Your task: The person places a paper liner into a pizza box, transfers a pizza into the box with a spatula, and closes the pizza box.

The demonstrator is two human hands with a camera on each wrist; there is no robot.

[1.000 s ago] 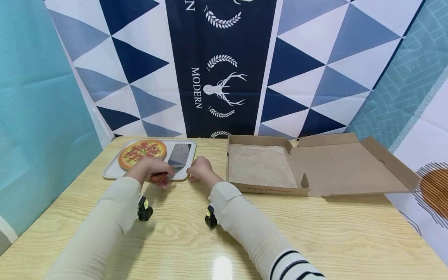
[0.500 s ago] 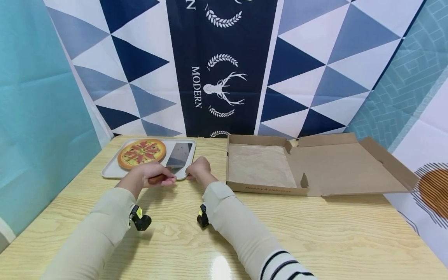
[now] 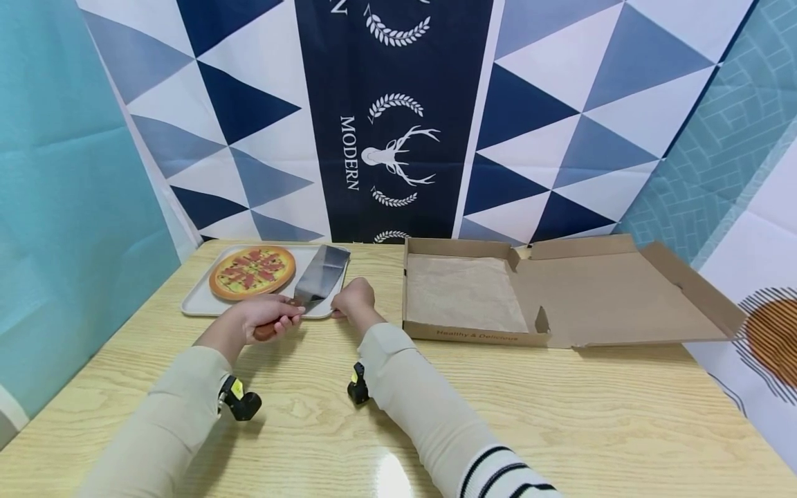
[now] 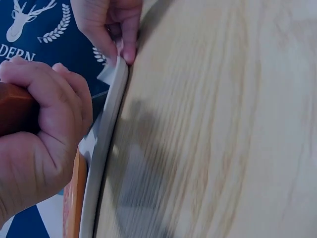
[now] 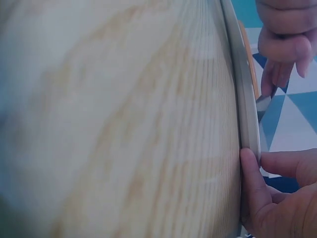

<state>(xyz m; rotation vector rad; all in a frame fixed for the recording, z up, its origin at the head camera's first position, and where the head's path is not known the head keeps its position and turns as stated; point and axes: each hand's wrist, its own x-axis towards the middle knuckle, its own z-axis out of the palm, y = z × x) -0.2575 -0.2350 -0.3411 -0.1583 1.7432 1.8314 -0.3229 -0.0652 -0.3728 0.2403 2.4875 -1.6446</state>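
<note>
My left hand (image 3: pixel 264 318) grips the brown wooden handle (image 4: pixel 15 109) of a pizza server (image 3: pixel 322 273), whose broad metal blade is tilted over the right part of a white tray (image 3: pixel 202 301). On the tray's left part lies a round pizza (image 3: pixel 252 272) with red toppings. My right hand (image 3: pixel 355 301) pinches the near right corner of the tray. In the right wrist view the right thumb is on the rim's upper side and a finger (image 5: pixel 251 173) lies against its outer side. The left wrist view shows both hands at the tray's near edge.
To the right of the tray an open cardboard pizza box (image 3: pixel 476 337) lies on the wooden table (image 3: pixel 336 415), lined with brown paper (image 3: pixel 463 294). Its lid (image 3: pixel 610 297) is folded out to the right. A patterned cloth wall (image 3: pixel 392 173) stands right behind the table.
The pizza server's blade has been raised off its flat position and now tilts upward. My left hand has shifted slightly left and toward me with the handle. My right hand stays at the tray corner.
</note>
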